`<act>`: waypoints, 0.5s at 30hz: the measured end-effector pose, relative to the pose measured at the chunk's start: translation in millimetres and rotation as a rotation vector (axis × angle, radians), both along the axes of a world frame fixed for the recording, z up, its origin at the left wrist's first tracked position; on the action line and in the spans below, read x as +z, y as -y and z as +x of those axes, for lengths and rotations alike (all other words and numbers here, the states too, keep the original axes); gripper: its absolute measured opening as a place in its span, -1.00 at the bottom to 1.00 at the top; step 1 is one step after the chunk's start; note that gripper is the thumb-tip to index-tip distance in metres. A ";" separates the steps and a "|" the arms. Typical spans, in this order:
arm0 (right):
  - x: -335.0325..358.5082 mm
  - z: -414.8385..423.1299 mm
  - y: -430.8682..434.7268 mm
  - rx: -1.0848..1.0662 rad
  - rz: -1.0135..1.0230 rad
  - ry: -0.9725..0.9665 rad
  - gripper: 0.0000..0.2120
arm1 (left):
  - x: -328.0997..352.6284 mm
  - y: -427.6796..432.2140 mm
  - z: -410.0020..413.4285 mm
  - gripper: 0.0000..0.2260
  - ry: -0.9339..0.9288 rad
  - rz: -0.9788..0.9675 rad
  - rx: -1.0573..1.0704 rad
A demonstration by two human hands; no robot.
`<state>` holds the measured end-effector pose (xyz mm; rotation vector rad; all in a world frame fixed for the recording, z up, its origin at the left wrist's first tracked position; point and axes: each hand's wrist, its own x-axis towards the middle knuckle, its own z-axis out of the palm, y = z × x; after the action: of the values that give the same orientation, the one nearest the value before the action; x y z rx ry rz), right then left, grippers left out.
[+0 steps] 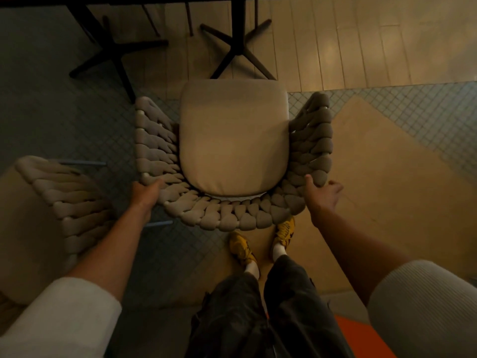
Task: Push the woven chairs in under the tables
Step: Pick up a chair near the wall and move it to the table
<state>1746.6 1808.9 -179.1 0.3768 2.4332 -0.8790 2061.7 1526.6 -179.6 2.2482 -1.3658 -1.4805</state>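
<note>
A woven chair (227,215) with a thick braided grey backrest and a beige seat cushion (233,138) stands right in front of me, its seat facing the table. My left hand (147,193) grips the left rear corner of the backrest, fingers hidden behind the weave. My right hand (322,193) holds the right rear corner, thumb over the rim. The dark table edge (180,0) runs along the top of the view, with black cross-shaped table bases (236,47) below it. The cushion's front edge sits close to the nearer base.
A second woven chair (64,202) stands at my left, close to my left forearm. Another black table base (108,52) is at upper left. My feet in yellow shoes (284,228) stand just behind the chair. The floor is tile and pale boards.
</note>
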 end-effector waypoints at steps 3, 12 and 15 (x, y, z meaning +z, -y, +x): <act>-18.8 5.3 0.5 0.021 0.004 0.182 -0.21 | -8.4 -11.0 -17.8 -0.15 0.028 0.040 0.042; -36.9 -15.2 1.4 0.021 0.036 0.126 -0.32 | -12.3 -23.2 -37.9 -0.34 0.198 0.012 0.037; -37.8 -30.0 -0.5 0.038 0.039 0.115 -0.33 | -13.2 -27.1 -49.1 -0.36 0.234 0.002 0.003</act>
<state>1716.6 1809.4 -217.0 0.3834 2.3465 -0.7732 2012.6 1553.7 -192.8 2.4873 -1.4196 -1.2494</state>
